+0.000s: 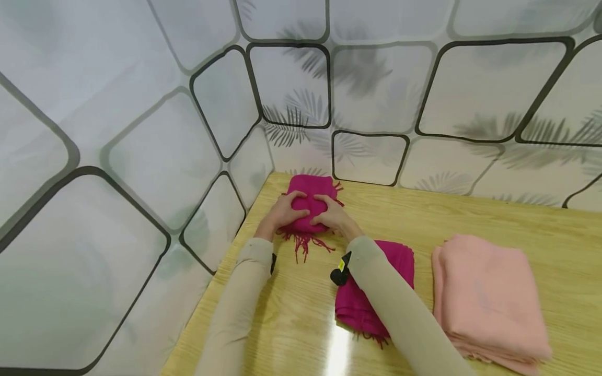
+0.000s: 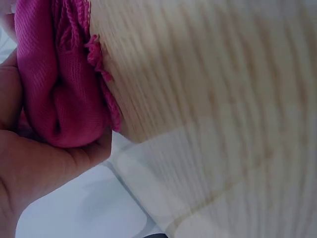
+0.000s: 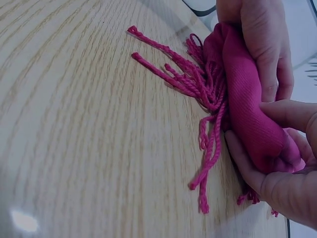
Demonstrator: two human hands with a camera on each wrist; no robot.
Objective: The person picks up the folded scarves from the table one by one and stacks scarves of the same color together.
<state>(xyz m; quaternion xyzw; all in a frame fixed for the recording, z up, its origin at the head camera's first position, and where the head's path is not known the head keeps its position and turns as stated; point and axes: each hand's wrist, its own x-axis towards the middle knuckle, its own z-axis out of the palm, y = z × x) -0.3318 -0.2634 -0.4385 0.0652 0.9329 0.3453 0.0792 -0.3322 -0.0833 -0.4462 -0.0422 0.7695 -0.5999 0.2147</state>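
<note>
A folded magenta fringed scarf (image 1: 310, 184) lies at the far left corner of the table, its tassels spread toward the near side. My left hand (image 1: 284, 211) grips its left edge, and my right hand (image 1: 334, 215) holds the right edge. In the left wrist view, the fingers of the left hand (image 2: 44, 166) curl around the rolled end of the scarf (image 2: 64, 94). The right wrist view has the right hand (image 3: 292, 191) with thumb on top of the scarf (image 3: 245, 94) and a finger tucked beneath, twisted tassels (image 3: 198, 82) trailing on the wood.
Another folded magenta scarf (image 1: 400, 261) rests under the right forearm, partly hidden by it. To its right lies a stack of folded pink cloth (image 1: 489, 297). Patterned walls (image 1: 367, 89) border the wooden table (image 1: 291, 313) on the left and at the back.
</note>
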